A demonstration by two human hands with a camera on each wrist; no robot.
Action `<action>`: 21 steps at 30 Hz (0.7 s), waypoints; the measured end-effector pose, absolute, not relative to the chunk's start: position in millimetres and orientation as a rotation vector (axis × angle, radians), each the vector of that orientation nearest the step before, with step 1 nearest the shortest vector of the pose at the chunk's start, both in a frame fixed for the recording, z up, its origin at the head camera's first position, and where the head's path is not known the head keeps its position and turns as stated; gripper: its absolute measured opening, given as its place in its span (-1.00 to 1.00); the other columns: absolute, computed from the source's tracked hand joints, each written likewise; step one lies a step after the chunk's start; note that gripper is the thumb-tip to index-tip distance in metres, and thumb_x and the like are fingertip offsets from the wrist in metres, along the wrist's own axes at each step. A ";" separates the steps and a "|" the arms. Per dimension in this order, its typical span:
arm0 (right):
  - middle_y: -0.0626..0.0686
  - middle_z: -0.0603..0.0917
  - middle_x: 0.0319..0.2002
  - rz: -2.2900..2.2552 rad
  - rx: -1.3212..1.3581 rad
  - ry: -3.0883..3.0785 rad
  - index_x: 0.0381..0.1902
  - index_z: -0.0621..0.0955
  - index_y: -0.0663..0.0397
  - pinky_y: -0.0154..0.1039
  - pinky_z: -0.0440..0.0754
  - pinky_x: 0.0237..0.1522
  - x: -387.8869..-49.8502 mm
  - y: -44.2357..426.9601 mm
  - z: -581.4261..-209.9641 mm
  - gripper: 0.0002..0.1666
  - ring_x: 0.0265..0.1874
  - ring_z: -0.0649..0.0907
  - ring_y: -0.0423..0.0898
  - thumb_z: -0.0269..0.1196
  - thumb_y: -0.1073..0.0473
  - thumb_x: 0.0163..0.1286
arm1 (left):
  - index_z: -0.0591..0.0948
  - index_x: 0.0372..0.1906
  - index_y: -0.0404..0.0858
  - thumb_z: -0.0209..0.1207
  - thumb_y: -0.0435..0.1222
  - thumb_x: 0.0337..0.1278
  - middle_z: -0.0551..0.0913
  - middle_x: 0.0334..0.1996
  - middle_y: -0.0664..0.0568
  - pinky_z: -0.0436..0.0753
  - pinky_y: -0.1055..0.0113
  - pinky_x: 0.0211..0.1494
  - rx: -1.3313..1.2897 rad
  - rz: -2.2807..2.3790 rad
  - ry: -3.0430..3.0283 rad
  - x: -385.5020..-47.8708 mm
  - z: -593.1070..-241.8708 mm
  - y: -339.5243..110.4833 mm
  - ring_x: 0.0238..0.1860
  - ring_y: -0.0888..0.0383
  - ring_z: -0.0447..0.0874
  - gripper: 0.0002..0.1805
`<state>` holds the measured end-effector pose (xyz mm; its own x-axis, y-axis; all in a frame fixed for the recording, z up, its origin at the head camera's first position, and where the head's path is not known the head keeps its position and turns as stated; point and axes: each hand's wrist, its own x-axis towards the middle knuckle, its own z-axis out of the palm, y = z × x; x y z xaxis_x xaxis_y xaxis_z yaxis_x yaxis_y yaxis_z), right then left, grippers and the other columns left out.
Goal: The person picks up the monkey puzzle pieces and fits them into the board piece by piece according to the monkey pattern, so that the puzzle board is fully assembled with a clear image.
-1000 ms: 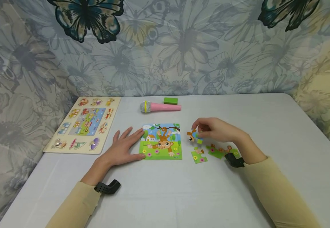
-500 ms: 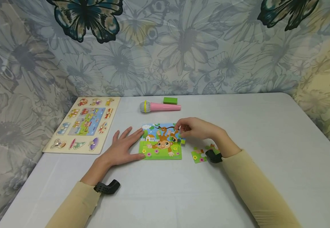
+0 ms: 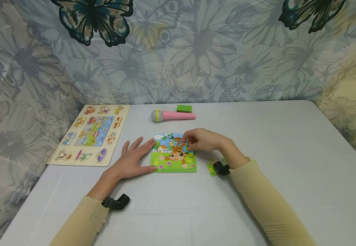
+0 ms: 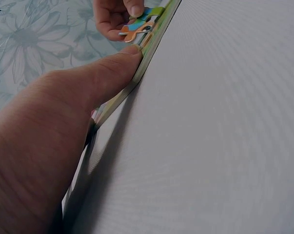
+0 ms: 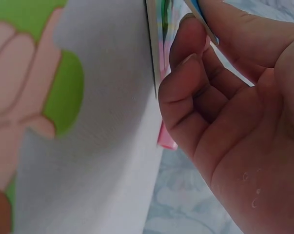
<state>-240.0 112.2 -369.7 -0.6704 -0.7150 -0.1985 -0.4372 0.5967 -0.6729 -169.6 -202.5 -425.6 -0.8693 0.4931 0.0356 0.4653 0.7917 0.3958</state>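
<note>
A small jigsaw board (image 3: 165, 168) with a monkey picture lies on the white table. My left hand (image 3: 131, 160) is spread flat beside it, the thumb and fingertips touching its left edge. My right hand (image 3: 205, 139) is over the board's upper right part, pinching a jigsaw piece. In the left wrist view this piece (image 4: 138, 30) shows blue, green and orange, tilted just above the board; the head view mostly hides it behind the fingers. Loose jigsaw pieces (image 3: 211, 170) lie right of the board, partly covered by the right wrist. The right wrist view shows one piece (image 5: 20, 73) up close.
A larger cream picture board (image 3: 115, 135) lies at the table's left side. Behind the jigsaw are a pink toy microphone (image 3: 178, 115) and a green block (image 3: 184, 109). A flower-patterned cloth (image 3: 202, 61) hangs along the table's back edge.
My right hand has carried the jigsaw piece leftward from above the loose pieces to over the board's upper right part. My left hand has stayed in place.
</note>
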 end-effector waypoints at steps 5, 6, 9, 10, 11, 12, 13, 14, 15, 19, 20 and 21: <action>-0.01 0.56 -0.35 -0.804 -0.870 2.392 0.01 0.64 0.11 -0.21 0.46 -0.21 -239.6 107.6 -372.2 -0.75 -0.31 0.50 -0.08 0.34 0.30 0.38 | 0.20 0.60 -0.06 0.24 0.31 0.09 0.10 0.58 0.19 -0.35 -0.33 0.43 0.779 0.609 2.906 -169.5 -425.6 -202.2 0.59 -0.10 -0.18 0.04; 0.00 0.56 -0.35 -0.800 -0.864 2.398 0.01 0.64 0.11 -0.21 0.47 -0.21 -239.5 106.9 -372.8 -0.74 -0.31 0.50 -0.07 0.34 0.29 0.38 | 0.20 0.60 -0.06 0.24 0.30 0.09 0.10 0.58 0.19 -0.35 -0.34 0.42 0.780 0.609 2.906 -169.5 -425.5 -202.2 0.59 -0.10 -0.18 0.04; 0.00 0.58 -0.34 -0.780 -0.854 2.427 0.01 0.65 0.08 -0.20 0.48 -0.21 -239.3 105.0 -374.7 -0.74 -0.30 0.51 -0.07 0.36 0.27 0.38 | 0.20 0.60 -0.07 0.25 0.30 0.09 0.11 0.58 0.17 -0.34 -0.35 0.42 0.786 0.619 2.905 -169.3 -425.0 -202.0 0.59 -0.12 -0.17 0.04; 0.00 0.58 -0.33 -0.773 -0.852 2.437 0.01 0.66 0.08 -0.20 0.49 -0.21 -239.3 104.5 -375.1 -0.74 -0.30 0.51 -0.07 0.36 0.26 0.38 | 0.21 0.60 -0.08 0.25 0.30 0.09 0.12 0.58 0.17 -0.34 -0.35 0.42 0.788 0.622 2.905 -169.3 -425.0 -201.9 0.59 -0.13 -0.17 0.04; 0.00 0.59 -0.32 -0.765 -0.851 2.447 0.01 0.66 0.07 -0.20 0.49 -0.20 -239.2 103.9 -375.5 -0.74 -0.29 0.51 -0.06 0.37 0.25 0.38 | 0.21 0.60 -0.08 0.25 0.29 0.08 0.12 0.58 0.17 -0.34 -0.36 0.42 0.790 0.625 2.906 -169.1 -424.7 -201.8 0.59 -0.13 -0.16 0.04; 0.00 0.59 -0.32 -0.758 -0.849 2.455 0.01 0.67 0.06 -0.19 0.50 -0.20 -239.0 103.4 -375.7 -0.74 -0.29 0.52 -0.06 0.38 0.24 0.37 | 0.21 0.60 -0.08 0.25 0.29 0.08 0.13 0.58 0.16 -0.33 -0.37 0.41 0.791 0.628 2.906 -169.0 -424.5 -201.8 0.58 -0.14 -0.16 0.04; 0.00 0.60 -0.31 -0.751 -0.848 2.463 0.01 0.67 0.06 -0.19 0.50 -0.20 -238.8 102.8 -375.9 -0.73 -0.29 0.52 -0.06 0.38 0.22 0.37 | 0.22 0.59 -0.09 0.25 0.29 0.09 0.13 0.58 0.15 -0.33 -0.37 0.41 0.793 0.632 2.906 -168.8 -424.5 -201.8 0.58 -0.15 -0.16 0.04; 0.00 0.60 -0.30 -0.744 -0.847 2.470 0.01 0.67 0.05 -0.18 0.51 -0.20 -238.5 102.2 -376.0 -0.73 -0.28 0.52 -0.06 0.39 0.21 0.37 | 0.22 0.59 -0.09 0.25 0.29 0.08 0.13 0.58 0.15 -0.33 -0.37 0.41 0.792 0.632 2.907 -168.8 -424.6 -201.8 0.58 -0.15 -0.16 0.04; 0.00 0.61 -0.30 -0.738 -0.845 2.476 0.01 0.67 0.05 -0.18 0.51 -0.19 -238.0 101.6 -375.9 -0.72 -0.28 0.52 -0.06 0.40 0.20 0.36 | 0.22 0.59 -0.08 0.25 0.29 0.08 0.13 0.58 0.15 -0.33 -0.38 0.41 0.791 0.631 2.907 -168.8 -424.6 -201.9 0.58 -0.15 -0.16 0.04; 0.00 0.61 -0.24 -0.704 -0.856 2.498 0.04 0.68 0.04 -0.15 0.53 -0.11 -235.8 99.2 -374.9 -0.68 -0.23 0.54 -0.05 0.41 0.18 0.35 | 0.22 0.60 -0.08 0.25 0.29 0.09 0.13 0.58 0.15 -0.33 -0.38 0.41 0.793 0.627 2.909 -169.1 -424.8 -202.0 0.58 -0.15 -0.15 0.04; 0.01 0.61 -0.22 -0.698 -0.863 2.502 0.05 0.68 0.05 -0.14 0.53 -0.08 -235.3 98.6 -374.5 -0.67 -0.22 0.55 -0.04 0.42 0.18 0.34 | 0.21 0.60 -0.08 0.25 0.30 0.08 0.13 0.58 0.15 -0.33 -0.38 0.41 0.792 0.623 2.909 -169.3 -425.0 -202.2 0.58 -0.14 -0.16 0.04; 0.01 0.61 -0.20 -0.691 -0.869 2.505 0.05 0.68 0.04 -0.14 0.54 -0.06 -234.8 98.1 -374.1 -0.67 -0.20 0.56 -0.04 0.42 0.18 0.34 | 0.21 0.60 -0.08 0.25 0.30 0.08 0.13 0.58 0.15 -0.33 -0.38 0.41 0.794 0.622 2.910 -169.6 -425.0 -202.2 0.58 -0.15 -0.16 0.04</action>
<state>-234.8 98.1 -374.1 -0.7270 -0.6557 -0.2039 -0.4583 0.6845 -0.5669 -169.6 -202.2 -425.0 -0.8654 0.4991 0.0456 0.4741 0.7857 0.3974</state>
